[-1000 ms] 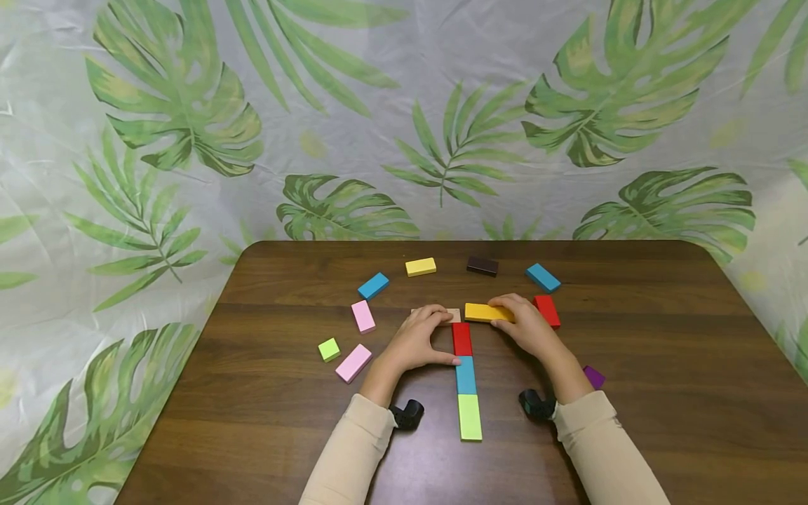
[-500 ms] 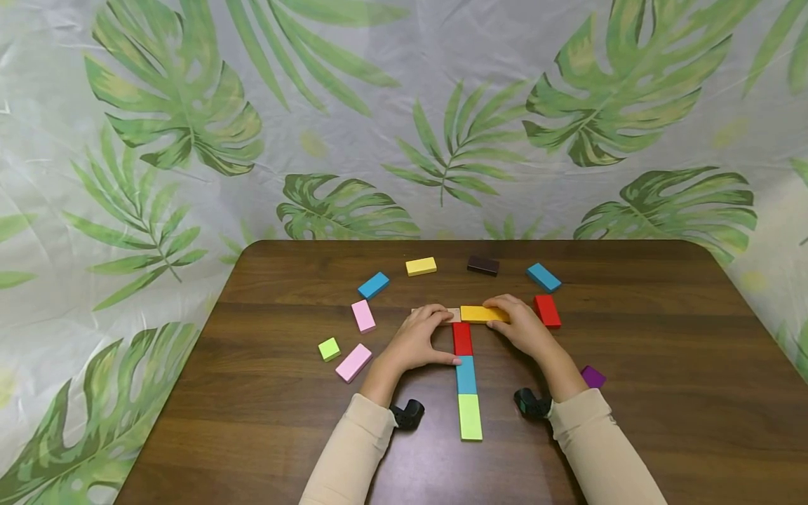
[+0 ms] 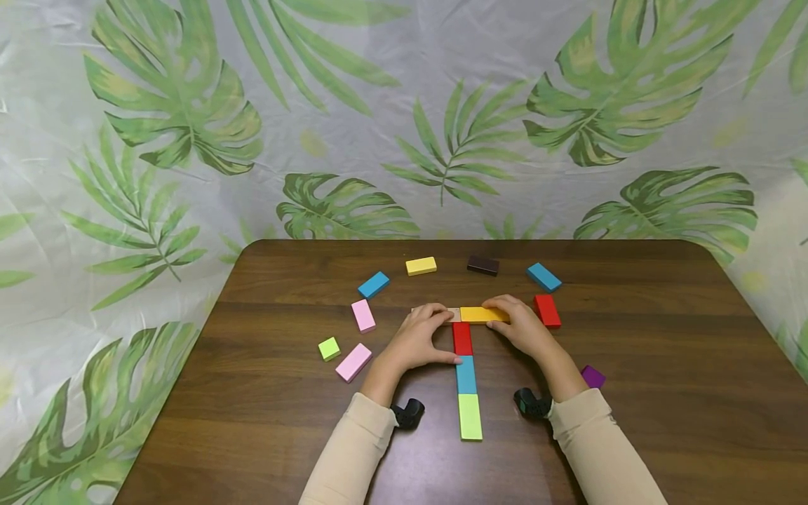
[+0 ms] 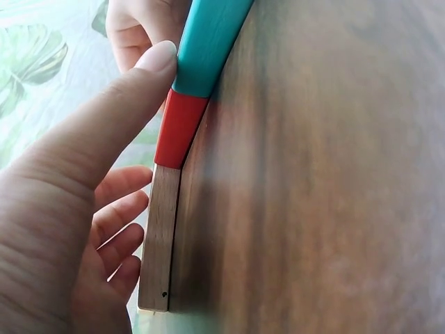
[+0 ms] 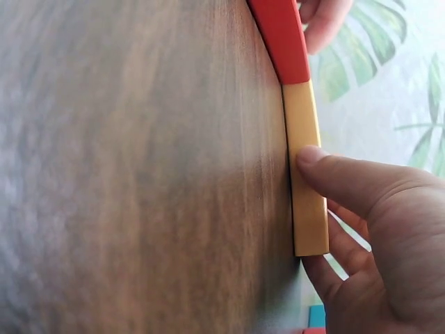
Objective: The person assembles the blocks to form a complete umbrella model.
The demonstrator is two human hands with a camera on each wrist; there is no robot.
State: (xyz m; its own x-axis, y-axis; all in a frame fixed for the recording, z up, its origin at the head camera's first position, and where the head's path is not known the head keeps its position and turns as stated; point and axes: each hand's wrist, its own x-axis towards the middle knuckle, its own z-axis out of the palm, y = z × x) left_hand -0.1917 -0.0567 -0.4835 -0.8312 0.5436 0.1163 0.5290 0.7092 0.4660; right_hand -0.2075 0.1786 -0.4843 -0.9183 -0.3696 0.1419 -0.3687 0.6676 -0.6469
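Observation:
In the head view, a red block (image 3: 463, 339), a light blue block (image 3: 466, 375) and a lime block (image 3: 470, 417) form a column lying on the table. Across its far end lie a plain wooden block (image 3: 456, 315) and an orange-yellow block (image 3: 475, 315), end to end. My right hand (image 3: 530, 333) pinches the orange-yellow block, the thumb (image 5: 311, 154) on its near side and fingers behind. My left hand (image 3: 413, 342) covers part of the wooden block; its fingers rest along the far side, while the thumb (image 4: 158, 59) touches the blue block.
Loose blocks arc around: lime cube (image 3: 329, 349), two pink blocks (image 3: 354, 362), blue block (image 3: 374, 285), yellow block (image 3: 421, 266), dark brown block (image 3: 482, 265), another blue block (image 3: 543, 278), another red block (image 3: 547, 311) and purple block (image 3: 593, 376). A leaf-patterned cloth (image 3: 353, 140) hangs behind.
My right hand has slid the orange-yellow block slightly left, until it meets the wooden block's end; over the last half second it stays there. The left hand has kept its place.

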